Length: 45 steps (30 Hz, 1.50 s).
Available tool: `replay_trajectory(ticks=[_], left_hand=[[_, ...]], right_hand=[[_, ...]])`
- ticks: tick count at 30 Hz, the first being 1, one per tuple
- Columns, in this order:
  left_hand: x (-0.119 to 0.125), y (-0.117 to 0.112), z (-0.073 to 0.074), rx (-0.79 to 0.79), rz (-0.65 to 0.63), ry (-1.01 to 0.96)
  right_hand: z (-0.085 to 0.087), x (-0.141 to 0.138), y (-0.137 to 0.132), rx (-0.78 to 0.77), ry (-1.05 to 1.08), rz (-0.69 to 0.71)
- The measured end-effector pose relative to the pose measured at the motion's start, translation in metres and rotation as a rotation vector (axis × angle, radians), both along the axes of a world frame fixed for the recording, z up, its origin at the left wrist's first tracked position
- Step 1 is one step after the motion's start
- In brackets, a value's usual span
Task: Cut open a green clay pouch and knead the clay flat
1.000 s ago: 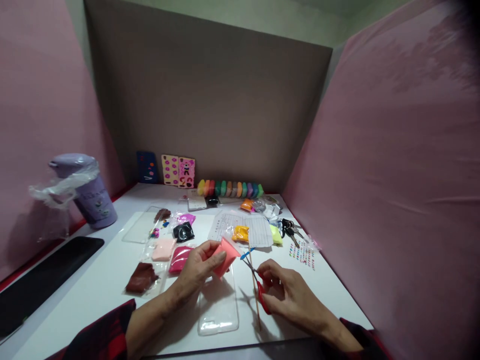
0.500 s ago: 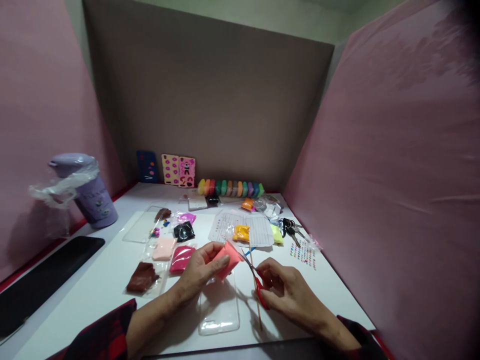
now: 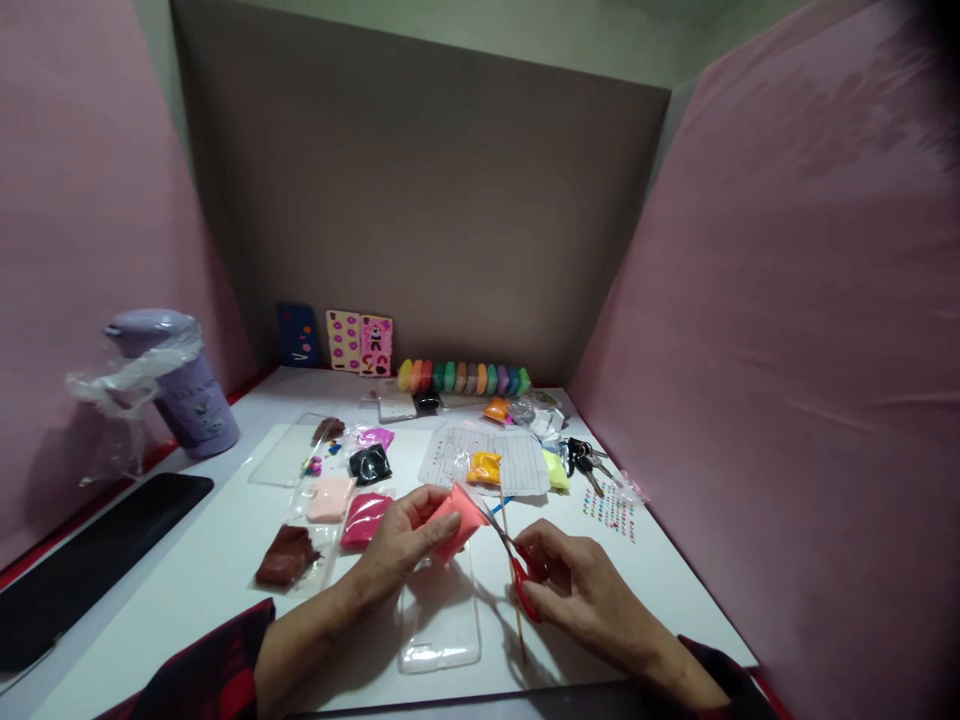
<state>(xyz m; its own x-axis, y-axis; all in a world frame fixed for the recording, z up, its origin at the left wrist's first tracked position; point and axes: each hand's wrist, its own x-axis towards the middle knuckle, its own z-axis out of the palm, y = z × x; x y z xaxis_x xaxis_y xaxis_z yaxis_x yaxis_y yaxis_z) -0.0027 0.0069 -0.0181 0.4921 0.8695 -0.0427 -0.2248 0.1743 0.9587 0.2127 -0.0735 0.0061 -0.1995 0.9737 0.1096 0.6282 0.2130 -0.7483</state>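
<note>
"What was the setting?"
"A white counter (image 3: 652,570) stood between pink walls (image 3: 810,350), with a grey panel (image 3: 420,200) behind."
"Anything held?"
"The left hand (image 3: 401,540) pinched a coral packet (image 3: 463,520) over a clear case (image 3: 439,635); the right hand (image 3: 574,575) gripped red-handled scissors (image 3: 519,578) at the packet's edge."

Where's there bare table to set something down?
Two bare patches: right of the right hand, nearer than the stickers; and between the black object and the large brown packet. It's crowded around the paper, with the keys nearby.
</note>
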Motion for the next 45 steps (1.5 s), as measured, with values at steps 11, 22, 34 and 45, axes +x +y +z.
replay_trajectory(ticks=[11,22,34,45], left_hand=[[-0.0019,0.0020,-0.0032,-0.016,-0.008,-0.005],[0.0016,-0.0008,0.0008,-0.031,0.046,-0.016],[-0.0004,0.0014,0.0021,-0.011,0.013,-0.010],[0.0034,-0.0021,0.0027,-0.005,0.082,-0.015]], right_hand=[[-0.0039,0.0033,-0.0002,-0.029,0.042,0.020],[-0.0071,0.0047,0.0003,-0.010,0.057,0.030],[-0.0081,0.0051,-0.0005,-0.003,0.050,0.028],[-0.0051,0.0037,0.0000,-0.003,0.037,0.022]])
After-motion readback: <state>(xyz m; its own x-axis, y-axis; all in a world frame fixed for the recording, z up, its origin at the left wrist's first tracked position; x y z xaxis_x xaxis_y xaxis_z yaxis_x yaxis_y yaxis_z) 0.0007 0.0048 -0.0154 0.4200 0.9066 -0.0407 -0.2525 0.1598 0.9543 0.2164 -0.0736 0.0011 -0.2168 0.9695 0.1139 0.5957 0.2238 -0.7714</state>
